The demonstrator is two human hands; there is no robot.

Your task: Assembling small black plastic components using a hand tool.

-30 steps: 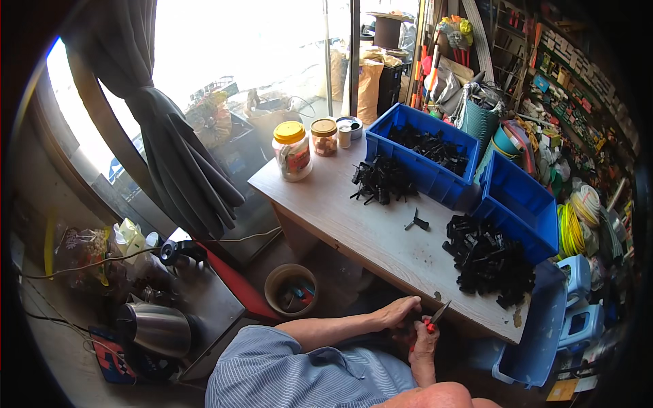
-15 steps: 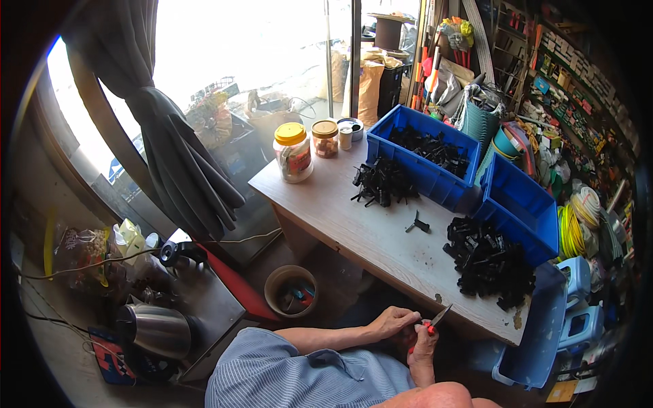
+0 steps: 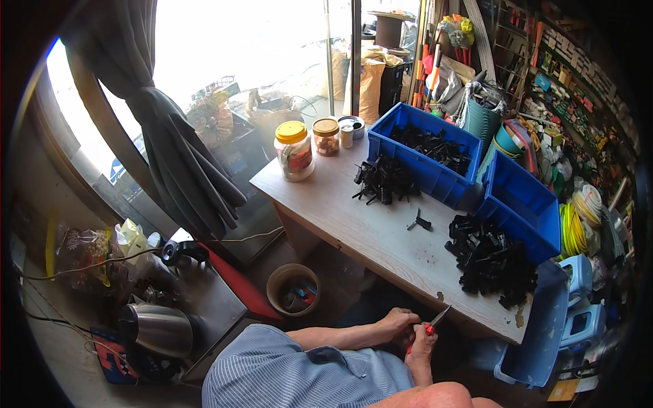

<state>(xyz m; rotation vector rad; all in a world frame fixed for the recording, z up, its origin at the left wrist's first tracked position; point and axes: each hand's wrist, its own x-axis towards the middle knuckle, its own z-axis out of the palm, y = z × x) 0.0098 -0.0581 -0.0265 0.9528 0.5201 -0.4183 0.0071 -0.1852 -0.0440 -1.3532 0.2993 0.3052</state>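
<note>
My right hand (image 3: 422, 347) is closed around a cutting tool (image 3: 441, 317) with a red handle and a pointed metal blade. Whether it is a knife or scissors I cannot tell. The blade points up and to the right, near the table's front edge. Touching or nearly touching the right hand, my left hand (image 3: 397, 324) has its fingers curled in; anything in them is too small or hidden. On the table (image 3: 381, 231) lie one loose black plastic part (image 3: 420, 221), a near heap of black parts (image 3: 486, 258) and a far heap of black parts (image 3: 384, 180).
A blue bin (image 3: 422, 173) holds more black parts; beside it stands another blue bin (image 3: 520, 207). A yellow-lidded jar (image 3: 294, 153) and a brown-lidded jar (image 3: 326, 138) stand far left. A waste bucket (image 3: 279, 292) is on the floor, a steel kettle (image 3: 160, 331) at left.
My left hand has come slightly closer to the right hand, its fingers curling in more. The cutting tool stays in my right hand, almost in place.
</note>
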